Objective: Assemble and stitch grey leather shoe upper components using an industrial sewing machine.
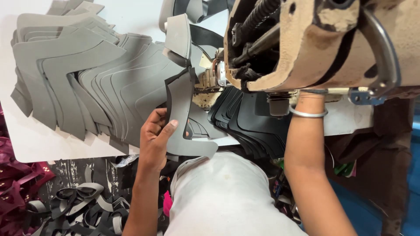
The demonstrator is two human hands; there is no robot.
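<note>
Premises are operating as a stitching workshop, likely footwear. A worn industrial sewing machine (306, 43) is standing on a white work table (35, 140). Stacks of identical grey cut pieces (87, 83) and black cut pieces (249, 118) are lying alongside it. Strap offcuts (83, 209) are littering the floor.

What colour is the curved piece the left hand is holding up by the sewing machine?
The curved piece in the left hand is grey with a black backing edge, seen in the head view.

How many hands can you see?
1: the left hand holds a grey cut piece. The right forearm reaches under the sewing machine, which hides its hand.
</note>
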